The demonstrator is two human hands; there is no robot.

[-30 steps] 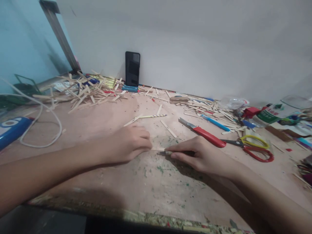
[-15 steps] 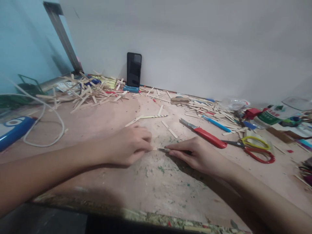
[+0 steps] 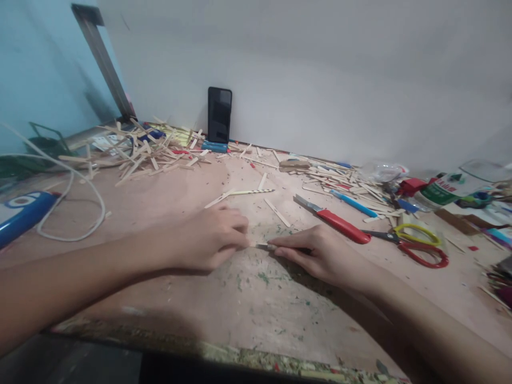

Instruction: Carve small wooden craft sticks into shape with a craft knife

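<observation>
right hand (image 3: 320, 253) in a pinch on small blade (image 3: 262, 246), left hand (image 3: 224, 240), grip unclear, broad tabletop (image 3: 240, 309) up to near edge (image 3: 240, 352)

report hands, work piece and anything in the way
Left hand on pale stick. Right hand gripping small blade, its tip by the stick. Red-handled knife just beyond right hand.

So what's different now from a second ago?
The right hand has slid a little toward the left hand. Its small blade moved that way too and slightly away from the person, so less of the pale strip shows between the hands. Nothing was picked up or let go. The left hand, phone, red-handled cutter and scissors stayed put.
</observation>
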